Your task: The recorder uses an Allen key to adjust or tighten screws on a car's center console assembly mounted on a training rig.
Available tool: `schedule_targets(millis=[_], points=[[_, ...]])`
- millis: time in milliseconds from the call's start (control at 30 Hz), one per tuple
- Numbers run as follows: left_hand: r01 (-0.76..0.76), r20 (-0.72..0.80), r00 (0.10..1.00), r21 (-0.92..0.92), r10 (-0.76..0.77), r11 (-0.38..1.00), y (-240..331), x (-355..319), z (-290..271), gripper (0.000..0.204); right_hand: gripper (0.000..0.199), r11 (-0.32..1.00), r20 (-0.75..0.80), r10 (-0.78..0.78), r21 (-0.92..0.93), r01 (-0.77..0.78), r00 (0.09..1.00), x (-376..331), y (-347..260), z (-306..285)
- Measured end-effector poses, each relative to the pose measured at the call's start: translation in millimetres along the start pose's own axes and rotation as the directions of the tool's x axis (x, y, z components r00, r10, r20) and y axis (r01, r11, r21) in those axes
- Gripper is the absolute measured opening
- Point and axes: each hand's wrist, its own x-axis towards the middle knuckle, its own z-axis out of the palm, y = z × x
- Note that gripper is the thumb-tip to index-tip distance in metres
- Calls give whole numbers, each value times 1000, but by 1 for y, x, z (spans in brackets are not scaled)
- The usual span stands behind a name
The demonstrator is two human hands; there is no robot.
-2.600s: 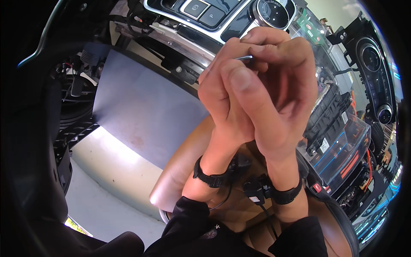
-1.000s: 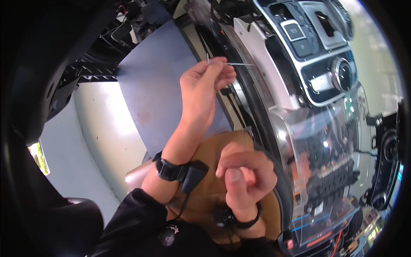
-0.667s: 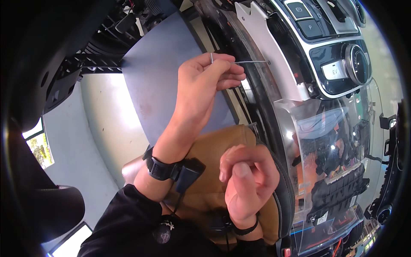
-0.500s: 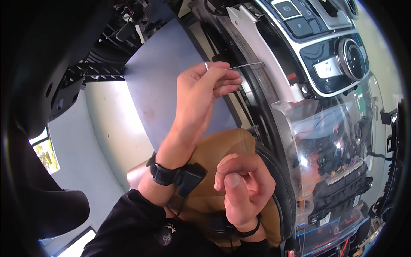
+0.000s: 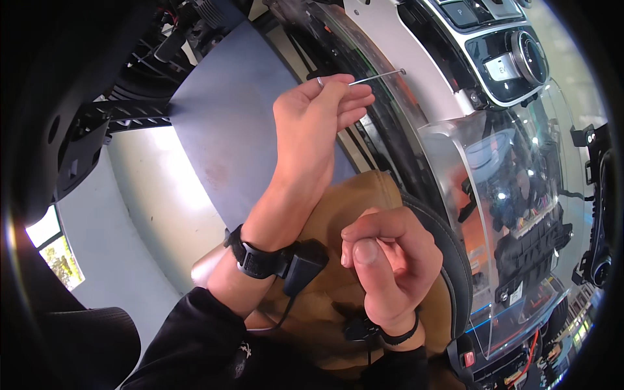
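Note:
My left hand (image 5: 309, 120) pinches a thin metal hex key (image 5: 376, 78) between thumb and fingers. Its bent short end shows by the forefinger, while the long end reaches to a small round hole or screw head in the silver-white side panel (image 5: 426, 81) of a centre console. Close to my body, above the brown seat, my right hand (image 5: 400, 263) is curled closed with the thumb against the fingers. Whether anything lies inside that hand is hidden.
The console top carries a round knob (image 5: 530, 57) and buttons. A transparent cover (image 5: 484, 146) lies over wiring and black parts at right. Below my arms is a brown seat (image 5: 367, 195); a grey flat panel (image 5: 227, 110) stands beyond my left arm. Black brackets (image 5: 140, 112) are at far left.
The view has shifted, so the console sits higher and farther right. The hex key's short end has turned in my left hand; its tip stays at the panel. My right hand keeps its curl.

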Motion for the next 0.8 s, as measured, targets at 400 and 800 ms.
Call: schedule_targets(millis=[400, 800], points=[[111, 65, 992, -94, -105, 989, 1, -2, -3, 30, 10, 1000, 40, 4, -25, -3, 999, 0, -2, 2], [156, 128, 980, 4, -155, 988, 6, -10, -3, 31, 10, 999, 99, 4, -46, 1, 995, 4, -9, -6]])
